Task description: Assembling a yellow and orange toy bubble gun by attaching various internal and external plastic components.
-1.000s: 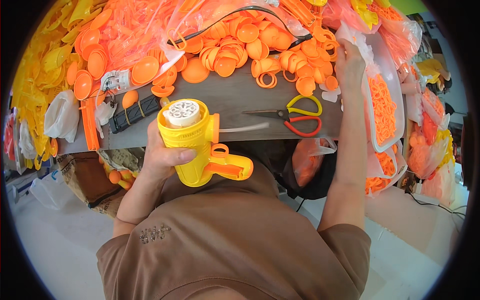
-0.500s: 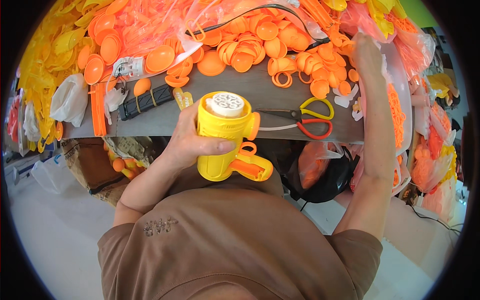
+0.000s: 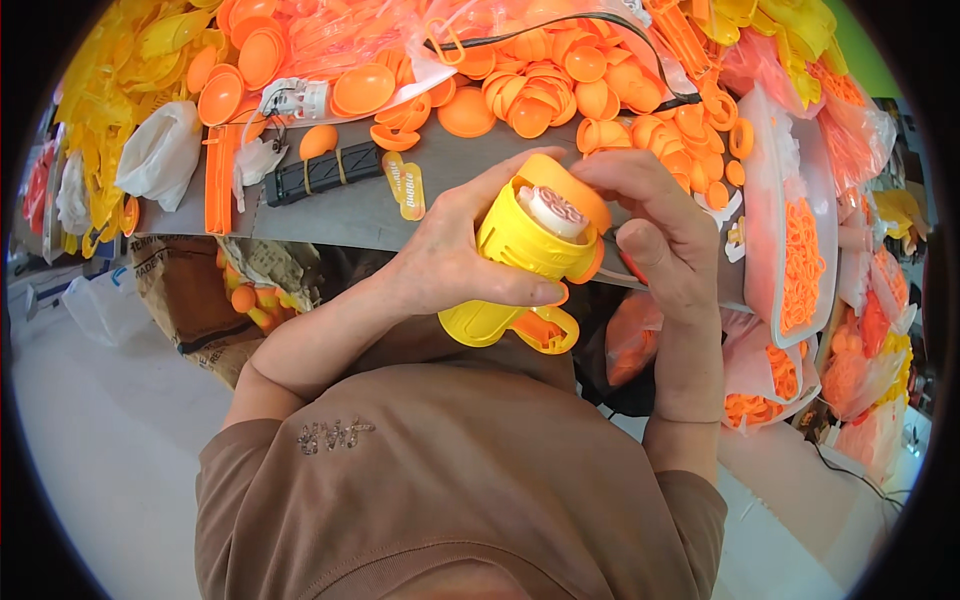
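My left hand (image 3: 440, 245) is wrapped around a yellow plastic toy bubble blower (image 3: 515, 240), tilted with its open end up and to the right. A white round nozzle with several holes (image 3: 556, 213) shows in that end. My right hand (image 3: 665, 215) curls around an orange plastic ring-shaped cover (image 3: 570, 188), which stands tilted at the rim behind the nozzle; my fingers hide part of it. An orange trigger piece (image 3: 545, 328) and a handle stick out low on the toy's side.
Orange cups (image 3: 530, 95) are heaped across the grey table (image 3: 350, 220). A dark strip bundle (image 3: 325, 172), a yellow label (image 3: 405, 185) and a white motor unit (image 3: 293, 98) lie at left. A clear bin of orange rings (image 3: 800, 265) stands at right; yellow parts (image 3: 115, 130) pile far left.
My right hand has come back from the pile at the right with the orange cover and put it against the toy's open end. The toy has moved right and tilted.
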The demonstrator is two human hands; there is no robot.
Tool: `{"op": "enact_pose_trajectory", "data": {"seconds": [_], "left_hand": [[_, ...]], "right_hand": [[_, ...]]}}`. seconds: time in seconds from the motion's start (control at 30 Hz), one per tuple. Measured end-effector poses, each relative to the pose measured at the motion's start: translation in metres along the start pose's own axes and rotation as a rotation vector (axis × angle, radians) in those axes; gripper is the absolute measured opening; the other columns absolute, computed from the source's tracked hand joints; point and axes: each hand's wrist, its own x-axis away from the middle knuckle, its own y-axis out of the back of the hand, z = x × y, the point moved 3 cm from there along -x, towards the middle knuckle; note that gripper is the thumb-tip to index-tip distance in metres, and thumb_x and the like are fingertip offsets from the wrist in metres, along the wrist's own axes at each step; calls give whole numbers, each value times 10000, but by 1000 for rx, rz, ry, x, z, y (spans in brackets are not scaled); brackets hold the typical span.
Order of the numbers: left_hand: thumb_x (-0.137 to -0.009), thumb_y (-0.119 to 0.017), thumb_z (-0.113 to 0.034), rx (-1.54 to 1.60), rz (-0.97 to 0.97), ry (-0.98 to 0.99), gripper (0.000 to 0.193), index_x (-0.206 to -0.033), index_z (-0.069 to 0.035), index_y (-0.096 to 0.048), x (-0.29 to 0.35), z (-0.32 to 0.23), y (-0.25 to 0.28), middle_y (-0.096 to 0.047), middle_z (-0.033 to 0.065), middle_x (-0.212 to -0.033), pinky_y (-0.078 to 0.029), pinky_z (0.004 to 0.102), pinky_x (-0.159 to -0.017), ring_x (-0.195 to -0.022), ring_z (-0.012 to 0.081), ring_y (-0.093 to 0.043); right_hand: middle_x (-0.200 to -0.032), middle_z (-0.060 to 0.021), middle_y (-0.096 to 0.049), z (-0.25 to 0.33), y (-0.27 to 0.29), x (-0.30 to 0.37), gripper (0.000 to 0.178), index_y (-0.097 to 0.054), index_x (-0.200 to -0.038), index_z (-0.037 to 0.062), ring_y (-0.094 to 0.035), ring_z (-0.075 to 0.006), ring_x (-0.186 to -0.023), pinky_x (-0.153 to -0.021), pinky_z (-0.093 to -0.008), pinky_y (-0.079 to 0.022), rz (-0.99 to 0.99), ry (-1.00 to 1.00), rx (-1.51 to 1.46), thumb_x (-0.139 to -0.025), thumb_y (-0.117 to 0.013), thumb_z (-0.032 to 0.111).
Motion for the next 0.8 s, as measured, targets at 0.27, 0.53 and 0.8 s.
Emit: {"op": "enact_pose_trajectory", "data": {"seconds": [0.27, 0.53, 0.8], "left_hand": [[-598, -812, -181, -272, -67, -121, 968, -1403, -7, -302, 5, -7, -4, -544, 134, -1207, -394, 306, -964, -1125, 180, -514], [-592, -804, -194, 39, 56, 109, 887, -1346, -17, -373, 5, -10, -2, -558, 107, -1153, -427, 313, -908, -1076, 178, -534], [-605, -789, -174, 45, 89, 200, 726, -1233, -13, -462, 9, -4, 0, -576, 77, -1074, -448, 318, -866, -1006, 164, -551]], "right_hand": [[-1187, -100, -505, 1, -23, 8, 588, -399, -1325, 27, -493, -190, -1096, -930, -309, -394, -17, -296, -218, -920, -521, 435], [-1174, -129, -461, -3, -24, 2, 576, -474, -1321, 81, -472, -249, -1081, -901, -329, -402, 64, -87, -101, -917, -465, 491], [-1220, -144, -481, -8, -28, 2, 609, -541, -1221, 3, -472, -265, -1115, -956, -362, -359, 122, -206, -196, -899, -438, 509]]}}
